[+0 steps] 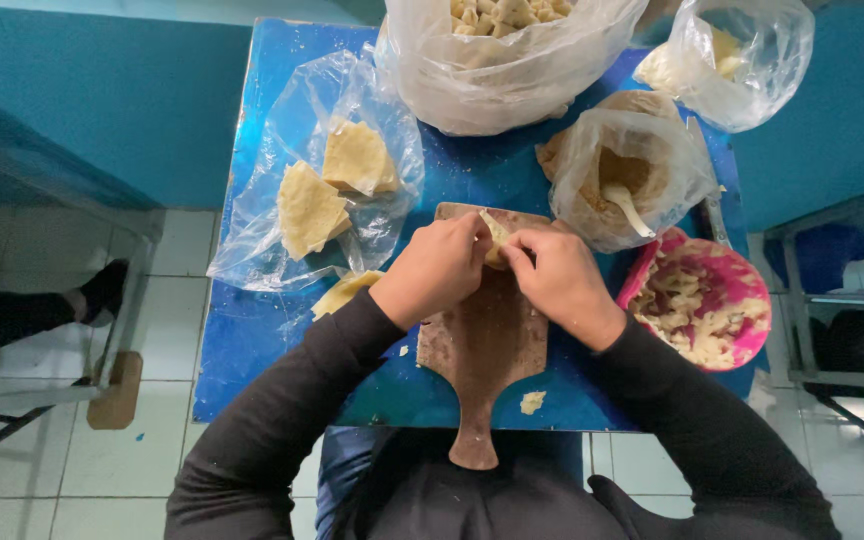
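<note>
Both my hands meet over a brown wooden board [487, 345] with a handle pointing toward me. My left hand [432, 270] and my right hand [557, 278] pinch a small pale dough piece [497, 238] between their fingertips, just above the board's far end. Left of my left hand, flat yellowish dough sheets [312, 210] lie on a clear plastic bag [252, 250]. A scrap of dough [531, 402] lies on the blue table [252, 340] near the board's handle.
A pink bowl [747, 350] of pale filling sits right of my right hand. Behind it stands a bag of brownish powder with a white spoon [627, 205]. Two bags of folded pieces, a large bag [497, 70] and a smaller bag [752, 60], stand at the table's far edge.
</note>
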Available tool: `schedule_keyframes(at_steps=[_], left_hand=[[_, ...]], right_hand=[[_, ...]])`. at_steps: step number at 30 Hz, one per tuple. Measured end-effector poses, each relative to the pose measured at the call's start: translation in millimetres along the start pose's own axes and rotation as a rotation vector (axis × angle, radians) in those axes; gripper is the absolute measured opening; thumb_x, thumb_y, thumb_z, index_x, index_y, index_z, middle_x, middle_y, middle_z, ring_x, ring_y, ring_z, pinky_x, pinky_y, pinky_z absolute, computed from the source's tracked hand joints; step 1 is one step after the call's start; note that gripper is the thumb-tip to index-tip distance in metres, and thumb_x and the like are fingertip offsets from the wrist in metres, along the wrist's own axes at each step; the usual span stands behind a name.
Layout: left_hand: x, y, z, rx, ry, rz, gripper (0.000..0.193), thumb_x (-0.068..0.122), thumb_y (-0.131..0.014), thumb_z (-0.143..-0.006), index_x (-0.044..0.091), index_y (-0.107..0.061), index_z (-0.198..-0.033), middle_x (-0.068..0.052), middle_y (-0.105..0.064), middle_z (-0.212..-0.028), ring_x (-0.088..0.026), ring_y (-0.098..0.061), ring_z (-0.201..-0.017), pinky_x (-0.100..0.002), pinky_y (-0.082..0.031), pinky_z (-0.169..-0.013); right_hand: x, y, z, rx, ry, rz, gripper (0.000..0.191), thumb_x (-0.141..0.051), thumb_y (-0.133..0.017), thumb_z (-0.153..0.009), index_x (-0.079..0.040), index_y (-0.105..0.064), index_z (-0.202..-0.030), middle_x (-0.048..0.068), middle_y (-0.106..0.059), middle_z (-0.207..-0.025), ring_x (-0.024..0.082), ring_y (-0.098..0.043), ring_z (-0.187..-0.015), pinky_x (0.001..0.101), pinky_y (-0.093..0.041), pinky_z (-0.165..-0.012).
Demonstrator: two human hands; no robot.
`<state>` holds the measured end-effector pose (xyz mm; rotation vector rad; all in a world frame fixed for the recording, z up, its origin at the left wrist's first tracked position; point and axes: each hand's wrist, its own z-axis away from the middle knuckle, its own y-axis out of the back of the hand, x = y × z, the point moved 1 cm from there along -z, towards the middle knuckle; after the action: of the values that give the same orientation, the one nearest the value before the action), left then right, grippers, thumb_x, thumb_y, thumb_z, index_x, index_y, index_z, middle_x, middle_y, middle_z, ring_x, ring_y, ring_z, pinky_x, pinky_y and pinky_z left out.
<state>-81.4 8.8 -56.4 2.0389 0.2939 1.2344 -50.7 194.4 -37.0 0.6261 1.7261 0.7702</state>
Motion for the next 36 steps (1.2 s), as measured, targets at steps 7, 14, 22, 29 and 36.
schedule_keyframes(at_steps=[7, 14, 22, 29, 36], left_hand=[[7, 22, 15, -0.09, -0.118, 0.16, 0.039, -0.009, -0.059, -0.081, 0.003, -0.054, -0.118, -0.014, -0.065, -0.102, -0.034, -0.068, -0.094, -0.041, -0.056, -0.079], [24, 23, 23, 0.053, -0.107, 0.169, 0.038, 0.004, -0.072, -0.083, 0.001, -0.052, -0.116, -0.018, -0.061, -0.11, -0.039, -0.065, -0.099, -0.045, -0.053, -0.079], [13, 0, 15, 0.14, 0.029, -0.003, 0.012, 0.005, -0.069, -0.093, 0.006, -0.06, -0.1, -0.015, -0.066, -0.098, -0.038, -0.065, -0.092, -0.047, -0.053, -0.078], [5, -3, 6, 0.2, 0.024, 0.075, 0.016, 0.005, -0.067, -0.082, 0.002, -0.059, -0.096, -0.016, -0.065, -0.091, -0.036, -0.065, -0.086, -0.046, -0.053, -0.073], [8, 4, 10, 0.04, -0.123, -0.08, 0.018, 0.0, -0.064, -0.079, 0.006, -0.064, -0.096, -0.014, -0.063, -0.098, -0.037, -0.061, -0.094, -0.045, -0.05, -0.082]], right_hand=[[4, 4, 1, -0.037, -0.022, -0.07, 0.018, -0.019, -0.065, -0.094, -0.004, -0.074, -0.098, 0.019, -0.071, -0.09, 0.039, -0.069, -0.083, 0.0436, -0.052, -0.07], [5, 4, 2, -0.025, -0.022, -0.09, 0.018, -0.019, -0.065, -0.095, -0.003, -0.074, -0.096, 0.018, -0.072, -0.09, 0.038, -0.07, -0.085, 0.0422, -0.053, -0.072], [6, -6, 1, 0.021, -0.025, -0.039, 0.02, -0.022, -0.066, -0.094, -0.003, -0.072, -0.09, 0.019, -0.072, -0.086, 0.04, -0.068, -0.082, 0.0455, -0.053, -0.07], [2, -7, -5, 0.069, -0.033, -0.003, 0.018, -0.016, -0.067, -0.091, -0.001, -0.062, -0.082, 0.017, -0.068, -0.082, 0.038, -0.066, -0.078, 0.0464, -0.05, -0.068], [-15, 5, -1, 0.086, 0.256, -0.044, 0.013, -0.002, -0.063, -0.087, -0.003, -0.067, -0.099, 0.016, -0.07, -0.102, 0.037, -0.063, -0.097, 0.0442, -0.05, -0.085]])
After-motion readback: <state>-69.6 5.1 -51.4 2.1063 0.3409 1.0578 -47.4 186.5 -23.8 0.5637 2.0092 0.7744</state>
